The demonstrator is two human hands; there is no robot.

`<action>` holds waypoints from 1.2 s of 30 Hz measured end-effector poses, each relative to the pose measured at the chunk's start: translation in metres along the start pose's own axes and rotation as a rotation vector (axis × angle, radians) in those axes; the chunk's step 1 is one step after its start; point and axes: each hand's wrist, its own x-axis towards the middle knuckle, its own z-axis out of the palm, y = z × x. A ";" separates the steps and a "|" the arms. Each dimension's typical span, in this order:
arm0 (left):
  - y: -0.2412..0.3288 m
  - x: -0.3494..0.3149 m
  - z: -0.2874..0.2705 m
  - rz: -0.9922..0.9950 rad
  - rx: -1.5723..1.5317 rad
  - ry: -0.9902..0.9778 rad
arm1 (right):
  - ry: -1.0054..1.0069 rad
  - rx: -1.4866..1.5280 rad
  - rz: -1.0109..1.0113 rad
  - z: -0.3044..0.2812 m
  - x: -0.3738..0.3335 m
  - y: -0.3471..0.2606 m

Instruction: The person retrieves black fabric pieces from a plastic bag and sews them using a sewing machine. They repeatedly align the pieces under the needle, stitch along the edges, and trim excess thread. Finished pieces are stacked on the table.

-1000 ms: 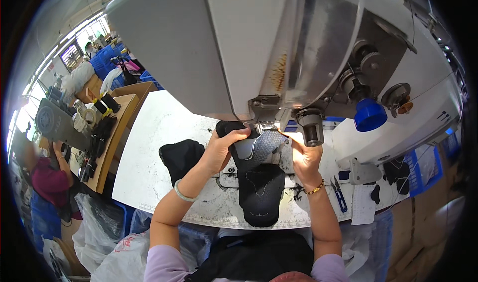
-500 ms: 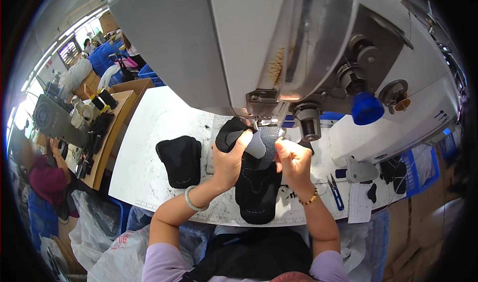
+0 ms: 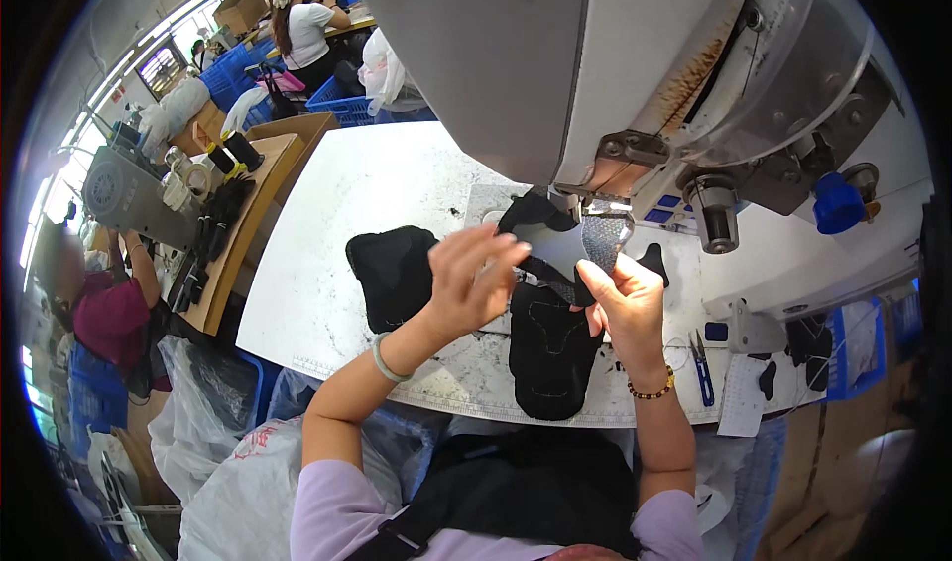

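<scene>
My right hand (image 3: 627, 303) pinches the edge of a black fabric piece with a grey dotted patch (image 3: 603, 239), beneath the sewing machine head (image 3: 620, 160). A curved black part of the fabric reaches left of the needle area. My left hand (image 3: 470, 281) holds nothing; its fingers are stretched out and slightly blurred, just left of that fabric. Below both hands lies a black padded piece with pale stitch lines (image 3: 553, 358). Another black padded piece (image 3: 392, 281) lies flat to the left of my left hand.
Thread snips (image 3: 702, 371) and a white paper slip (image 3: 742, 397) lie at the right, near small black scraps (image 3: 767, 378). Plastic bags (image 3: 243, 492) crowd the white table's (image 3: 297, 293) front left. Farther left, a person in maroon (image 3: 109, 313) sits by another machine (image 3: 134, 199).
My left hand has let go of the fabric and drawn back with its fingers spread. My right hand still pinches the fabric. The whole view has shifted, showing another person at the far left.
</scene>
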 end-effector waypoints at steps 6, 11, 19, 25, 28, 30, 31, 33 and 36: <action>0.001 0.026 0.008 0.153 -0.250 -0.122 | 0.037 -0.169 0.026 -0.006 -0.002 0.000; -0.003 0.046 -0.005 0.175 -0.353 -0.244 | 0.240 -1.005 -1.092 -0.036 0.004 0.012; -0.002 0.070 -0.019 0.243 -0.315 -0.412 | -0.225 -1.078 -1.074 -0.058 0.030 -0.003; -0.003 0.072 -0.018 0.211 -0.330 -0.422 | -0.202 -0.994 -0.936 -0.062 0.027 0.008; -0.003 0.071 -0.013 0.214 -0.299 -0.411 | -0.177 -0.979 -0.862 -0.065 0.028 0.010; -0.003 0.069 -0.010 0.191 -0.315 -0.404 | -0.163 -0.982 -0.828 -0.064 0.026 0.008; -0.004 0.068 -0.010 0.180 -0.322 -0.399 | -0.156 -0.987 -0.853 -0.062 0.026 0.007; -0.007 0.068 -0.008 0.174 -0.341 -0.393 | -0.141 -1.002 -0.908 -0.059 0.028 0.006; -0.012 0.065 -0.004 0.133 -0.381 -0.377 | -0.103 -1.013 -0.991 -0.053 0.028 0.006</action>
